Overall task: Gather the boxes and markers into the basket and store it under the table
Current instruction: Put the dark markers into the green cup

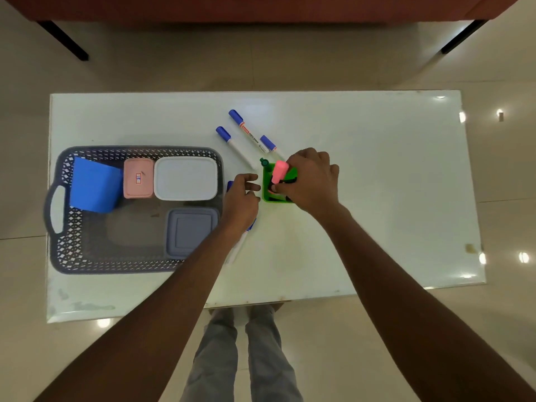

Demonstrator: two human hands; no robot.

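1. The right hand (307,181) is curled over a small square green plastic holder (266,195). Its fingers and thumb pinch a stubby pink plastic marker (280,169), which stands tilted inside the holder. Dark things also sit in the holder, but what they are cannot be told.
2. The left hand (242,195) is at 9 o'clock of the holder, just beside it. It is palm down with the fingers loosely spread toward the green wall, and it holds nothing.
3. Beneath the left hand and wrist lie white markers with blue caps (239,246), partly hidden; their number cannot be told.
4. Between 11 and 12 o'clock of the holder lie three more blue-capped white markers: a labelled one (245,130), a plain one (233,145) beside it, and a third (268,143) whose lower end runs behind the right hand. A small dark green cap (264,161) sits at the holder's far left corner.
5. At 9 o'clock of the left hand is a dark grey perforated plastic basket (75,242); the left forearm crosses its near right corner.
6. Along the basket's 12 o'clock wall stand a tilted blue box (94,187), a pink lidded box (138,178) and a white rounded lidded box (185,178). A grey-blue square lidded box (190,232) lies in the 5 o'clock corner.
7. Everything rests on a glossy white rectangular table (377,184); at 6 o'clock, below its edge, grey trouser legs (220,358) show.
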